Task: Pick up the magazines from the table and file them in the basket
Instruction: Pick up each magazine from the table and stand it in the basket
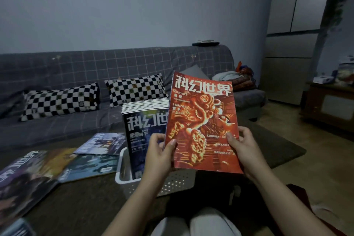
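I hold a red magazine with a golden lion on its cover upright in the air, above the right part of a white perforated basket. My left hand grips its lower left edge, thumb on the cover. My right hand grips its lower right edge. Several magazines stand upright in the basket, a dark blue cover facing me. More magazines lie flat on the dark table: one blue-purple, one teal, and a dark pile at the left.
A grey checked sofa with two black-and-white chequered cushions stands behind the table. A dark rug lies to the right on the floor. A wooden cabinet stands at the far right. My knees show at the bottom.
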`<state>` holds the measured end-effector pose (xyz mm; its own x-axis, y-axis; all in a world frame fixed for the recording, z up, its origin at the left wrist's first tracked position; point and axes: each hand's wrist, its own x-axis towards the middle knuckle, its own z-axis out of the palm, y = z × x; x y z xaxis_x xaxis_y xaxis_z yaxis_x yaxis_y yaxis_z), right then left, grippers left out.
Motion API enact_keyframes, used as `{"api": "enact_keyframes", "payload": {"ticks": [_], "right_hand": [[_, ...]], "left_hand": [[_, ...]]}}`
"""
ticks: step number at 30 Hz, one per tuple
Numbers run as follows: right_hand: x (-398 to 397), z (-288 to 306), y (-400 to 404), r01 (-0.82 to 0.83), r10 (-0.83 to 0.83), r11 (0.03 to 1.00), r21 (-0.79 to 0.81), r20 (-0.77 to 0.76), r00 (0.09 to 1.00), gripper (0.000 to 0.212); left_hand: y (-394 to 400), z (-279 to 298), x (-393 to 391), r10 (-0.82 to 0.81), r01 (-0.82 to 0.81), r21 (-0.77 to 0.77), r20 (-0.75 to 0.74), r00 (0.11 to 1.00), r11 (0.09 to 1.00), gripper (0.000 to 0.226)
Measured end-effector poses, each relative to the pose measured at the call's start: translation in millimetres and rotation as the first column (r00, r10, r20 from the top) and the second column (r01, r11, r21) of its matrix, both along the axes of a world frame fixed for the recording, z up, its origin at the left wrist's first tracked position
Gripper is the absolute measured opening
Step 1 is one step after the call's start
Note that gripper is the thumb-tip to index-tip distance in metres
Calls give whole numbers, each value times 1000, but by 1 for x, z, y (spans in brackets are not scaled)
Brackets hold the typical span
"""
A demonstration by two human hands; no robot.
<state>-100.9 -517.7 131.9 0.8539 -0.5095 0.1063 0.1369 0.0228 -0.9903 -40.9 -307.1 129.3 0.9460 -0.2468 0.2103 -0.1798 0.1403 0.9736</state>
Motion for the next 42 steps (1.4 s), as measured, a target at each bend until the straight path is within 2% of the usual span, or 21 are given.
{"api": "enact_keyframes", "payload": {"ticks": [5,8,13,17,20,23,28,32,34,35,37,38,40,42], "right_hand": [[25,7,38,-106,106,994,-16,10,994,30],[44,6,55,-147,146,989,14,19,989,30],[75,-3,75,-173,172,985,18,42,984,24],[90,-17,82,-192,192,981,-3,57,980,24],[96,-33,84,-183,184,980,-71,6,983,18],[99,-49,85,-117,115,984,-131,-24,993,10],[102,-67,84,61,-89,924,-377,-57,994,4],[105,-81,82,161,-313,720,-675,-109,944,31],[106,-83,81,177,-344,711,-681,-118,931,34],[107,-83,80,163,-308,757,-632,-125,943,39],[110,-79,77,52,-146,875,-482,-161,976,55],[111,-77,76,-26,-61,902,-430,-187,980,54],[114,-76,74,-117,14,893,-434,-234,972,37],[117,-76,73,-117,1,875,-469,-239,971,23]], "left_hand": [[39,4,15,50,-51,8,41,998,999,17],[53,1,28,145,-148,37,66,987,988,18],[64,-13,52,323,-332,48,131,937,942,21],[69,-29,64,392,-401,23,176,903,916,31],[69,-40,68,484,-493,9,168,858,870,25],[72,-55,70,544,-558,53,167,822,828,22],[77,-66,73,579,-603,190,169,798,775,30],[86,-77,79,583,-645,307,274,764,700,28],[89,-80,84,567,-618,299,247,786,727,39],[89,-80,85,536,-571,275,198,821,773,43],[90,-79,89,473,-486,274,116,873,830,45],[92,-80,90,452,-461,303,104,886,834,44],[94,-81,90,396,-407,316,102,913,857,47],[94,-81,88,343,-356,298,98,934,886,57]]}}
